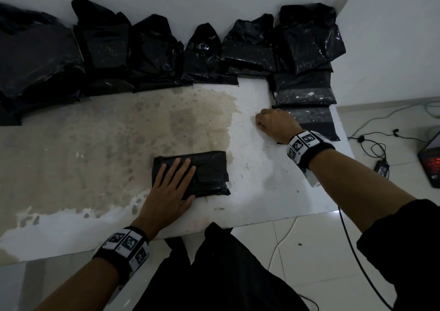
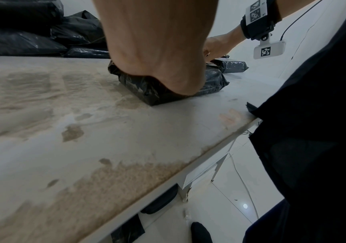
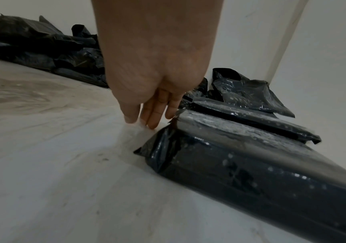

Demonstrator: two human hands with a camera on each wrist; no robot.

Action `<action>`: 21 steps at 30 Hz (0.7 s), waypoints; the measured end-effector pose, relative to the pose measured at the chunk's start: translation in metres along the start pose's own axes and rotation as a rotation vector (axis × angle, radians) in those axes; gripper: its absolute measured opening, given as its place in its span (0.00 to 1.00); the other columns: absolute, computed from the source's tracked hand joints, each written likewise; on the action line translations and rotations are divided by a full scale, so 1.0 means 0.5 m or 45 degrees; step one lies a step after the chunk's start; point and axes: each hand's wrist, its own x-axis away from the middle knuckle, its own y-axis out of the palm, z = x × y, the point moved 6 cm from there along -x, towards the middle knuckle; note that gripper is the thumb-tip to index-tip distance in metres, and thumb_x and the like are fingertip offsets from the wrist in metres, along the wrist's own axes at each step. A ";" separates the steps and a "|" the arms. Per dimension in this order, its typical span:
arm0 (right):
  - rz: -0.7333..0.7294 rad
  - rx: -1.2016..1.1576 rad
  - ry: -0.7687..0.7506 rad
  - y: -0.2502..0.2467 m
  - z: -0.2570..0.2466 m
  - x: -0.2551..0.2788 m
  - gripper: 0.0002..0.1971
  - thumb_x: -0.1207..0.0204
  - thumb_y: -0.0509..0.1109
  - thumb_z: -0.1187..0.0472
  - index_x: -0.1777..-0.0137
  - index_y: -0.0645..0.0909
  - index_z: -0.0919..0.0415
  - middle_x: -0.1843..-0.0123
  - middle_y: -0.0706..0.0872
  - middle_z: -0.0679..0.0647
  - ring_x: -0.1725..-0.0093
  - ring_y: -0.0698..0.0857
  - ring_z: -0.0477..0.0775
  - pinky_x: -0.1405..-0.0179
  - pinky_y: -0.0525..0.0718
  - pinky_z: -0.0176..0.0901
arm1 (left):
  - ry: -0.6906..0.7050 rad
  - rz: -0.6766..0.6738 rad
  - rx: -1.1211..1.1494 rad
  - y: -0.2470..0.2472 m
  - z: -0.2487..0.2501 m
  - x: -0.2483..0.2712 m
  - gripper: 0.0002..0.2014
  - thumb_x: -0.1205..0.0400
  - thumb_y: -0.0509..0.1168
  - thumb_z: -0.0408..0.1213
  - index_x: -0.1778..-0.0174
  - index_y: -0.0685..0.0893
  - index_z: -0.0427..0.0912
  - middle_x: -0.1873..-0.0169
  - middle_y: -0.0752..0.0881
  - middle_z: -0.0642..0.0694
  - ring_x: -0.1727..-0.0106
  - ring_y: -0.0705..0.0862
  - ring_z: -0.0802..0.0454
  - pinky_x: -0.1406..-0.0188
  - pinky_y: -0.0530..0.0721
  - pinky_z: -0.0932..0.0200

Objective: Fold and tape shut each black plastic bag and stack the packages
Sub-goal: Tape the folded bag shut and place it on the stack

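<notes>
A person's left hand (image 1: 172, 187) is lying flat with straight, spread fingers on a folded black package (image 1: 190, 174) at the lower centre of the head view, pressing it onto the stained white tabletop (image 1: 83, 149); in the left wrist view the heel of that hand (image 2: 157, 54) is bearing down on the crumpled plastic (image 2: 145, 90). The right hand (image 1: 276, 125) is reaching to the right of centre, its fingers bent down toward the bare tabletop just beside a flat black package (image 1: 312, 125) lying at the right edge; the right wrist view is showing its fingertips (image 3: 151, 121) touching the surface next to that package's corner (image 3: 240, 167), and whether they are pinching anything cannot be told. Behind that package, toward the upper right of the frame, more flat packages (image 1: 304, 91) are lying one after another up to the wall corner. A row of unfolded black plastic bags (image 1: 152, 53) is standing along the wall across the top of the frame, from the upper left to the upper right. Cables (image 1: 371, 141) are trailing over the tiled floor (image 1: 309, 251) at the right
</notes>
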 end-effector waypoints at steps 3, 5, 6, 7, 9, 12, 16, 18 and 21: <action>-0.016 -0.007 0.018 -0.013 0.002 0.023 0.09 0.13 0.61 0.63 0.48 0.82 0.63 0.57 0.89 0.59 0.59 0.84 0.63 0.62 0.71 0.47 | 0.006 0.004 0.005 0.001 0.000 -0.001 0.35 0.13 0.53 0.56 0.14 0.65 0.37 0.13 0.60 0.38 0.12 0.57 0.37 0.17 0.60 0.31; -0.005 -0.004 0.024 -0.022 -0.001 0.043 0.08 0.13 0.61 0.62 0.49 0.81 0.62 0.60 0.87 0.57 0.63 0.81 0.61 0.63 0.67 0.45 | 0.011 0.010 0.005 0.000 0.001 -0.001 0.35 0.13 0.53 0.56 0.14 0.65 0.37 0.13 0.61 0.37 0.13 0.58 0.37 0.17 0.60 0.30; 0.000 -0.020 0.026 -0.025 -0.002 0.053 0.08 0.12 0.61 0.62 0.49 0.80 0.61 0.61 0.86 0.57 0.64 0.81 0.60 0.64 0.67 0.45 | 0.015 0.010 0.003 0.000 0.002 0.000 0.35 0.13 0.53 0.56 0.14 0.65 0.37 0.14 0.61 0.37 0.13 0.58 0.36 0.17 0.60 0.30; 0.008 -0.054 0.024 -0.027 -0.001 0.060 0.07 0.13 0.62 0.62 0.50 0.80 0.61 0.62 0.85 0.56 0.65 0.81 0.61 0.65 0.69 0.45 | 0.019 0.008 0.001 0.001 0.002 0.000 0.35 0.13 0.53 0.56 0.14 0.65 0.37 0.14 0.61 0.37 0.13 0.58 0.36 0.17 0.60 0.30; 0.033 -0.133 0.009 -0.031 0.002 0.073 0.06 0.14 0.63 0.63 0.53 0.79 0.60 0.64 0.85 0.55 0.66 0.82 0.61 0.67 0.72 0.47 | 0.018 -0.002 -0.004 0.003 0.001 0.000 0.35 0.13 0.52 0.56 0.14 0.65 0.36 0.14 0.61 0.37 0.13 0.58 0.36 0.17 0.60 0.30; 0.075 -0.177 -0.045 -0.043 0.002 0.094 0.06 0.16 0.66 0.65 0.55 0.80 0.59 0.66 0.85 0.51 0.68 0.81 0.58 0.68 0.77 0.47 | 0.013 -0.012 -0.001 0.006 0.000 -0.001 0.35 0.13 0.52 0.56 0.14 0.64 0.36 0.14 0.61 0.36 0.13 0.58 0.36 0.17 0.59 0.30; 0.127 -0.228 -0.105 -0.062 -0.004 0.124 0.05 0.17 0.69 0.66 0.55 0.81 0.59 0.66 0.83 0.48 0.70 0.80 0.54 0.67 0.81 0.47 | 0.014 -0.027 -0.003 0.005 0.001 0.000 0.35 0.13 0.51 0.56 0.14 0.64 0.36 0.14 0.61 0.36 0.12 0.57 0.35 0.17 0.59 0.29; 0.130 -0.261 -0.111 -0.071 -0.005 0.133 0.05 0.17 0.68 0.65 0.54 0.81 0.58 0.64 0.86 0.50 0.67 0.83 0.55 0.66 0.83 0.49 | 0.015 -0.028 -0.005 0.003 0.002 0.000 0.35 0.13 0.51 0.56 0.14 0.64 0.36 0.13 0.60 0.37 0.12 0.57 0.36 0.17 0.58 0.29; 0.097 -0.252 -0.136 -0.085 -0.010 0.145 0.02 0.17 0.69 0.62 0.52 0.82 0.57 0.60 0.88 0.49 0.62 0.86 0.56 0.61 0.86 0.52 | 0.024 -0.033 -0.004 0.000 0.002 0.000 0.36 0.13 0.51 0.56 0.14 0.63 0.36 0.13 0.60 0.37 0.12 0.57 0.35 0.17 0.58 0.29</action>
